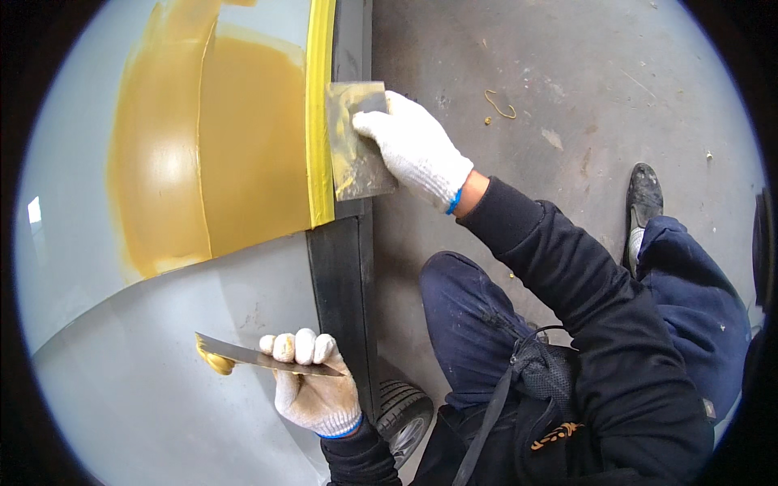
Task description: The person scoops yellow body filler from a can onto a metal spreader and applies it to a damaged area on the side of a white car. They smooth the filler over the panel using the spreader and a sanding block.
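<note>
My left hand (312,389), in a white knit glove, grips a thin metal putty spreader (243,351). A lump of mustard-yellow putty (215,361) clings to the far left end of that blade. In my gloved right hand (417,146) is a wider flat metal spreader (361,166), smeared with yellow putty, my thumb lying on its face. This spreader is right beside the strip of yellow masking tape (320,121) along the panel's edge; whether they touch I cannot tell. Left of the tape, a broad coat of mustard putty (251,146) covers part of the pale grey car panel (73,202).
A dark trim strip (340,283) runs down the car's edge below the tape. Near my left forearm a car wheel (405,417) shows. Scraps of dried putty (501,107) lie on the grey floor (559,81). My bent knee (466,316) is close to the car.
</note>
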### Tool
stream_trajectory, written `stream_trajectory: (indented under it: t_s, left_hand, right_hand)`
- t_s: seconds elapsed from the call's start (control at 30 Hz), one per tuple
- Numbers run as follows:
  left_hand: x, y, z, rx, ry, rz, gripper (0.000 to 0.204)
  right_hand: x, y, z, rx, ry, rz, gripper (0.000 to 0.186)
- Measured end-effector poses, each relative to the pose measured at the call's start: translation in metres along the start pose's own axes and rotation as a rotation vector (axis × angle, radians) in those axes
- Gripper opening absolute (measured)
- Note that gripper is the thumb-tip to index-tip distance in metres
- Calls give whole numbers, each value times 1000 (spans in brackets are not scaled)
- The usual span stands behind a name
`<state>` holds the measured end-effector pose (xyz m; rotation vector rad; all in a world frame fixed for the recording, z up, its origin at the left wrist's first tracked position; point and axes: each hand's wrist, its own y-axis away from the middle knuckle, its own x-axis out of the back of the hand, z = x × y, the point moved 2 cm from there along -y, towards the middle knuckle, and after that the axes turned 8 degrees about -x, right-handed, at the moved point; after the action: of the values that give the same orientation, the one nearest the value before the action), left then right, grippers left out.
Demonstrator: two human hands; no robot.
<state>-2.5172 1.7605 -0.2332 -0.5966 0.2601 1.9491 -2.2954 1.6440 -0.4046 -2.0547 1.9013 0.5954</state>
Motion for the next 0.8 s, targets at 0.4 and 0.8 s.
stream_trajectory:
  t_s: [0.4,0.8]
  left_hand:
    - [9,-1,-3,18,43,20,17]
    - [-6,7,2,-67,-78,3,13]
  right_hand:
    - [-3,-1,10,-19,-25,-6,36]
    - [-12,19,-6,-211,-379,-98,34]
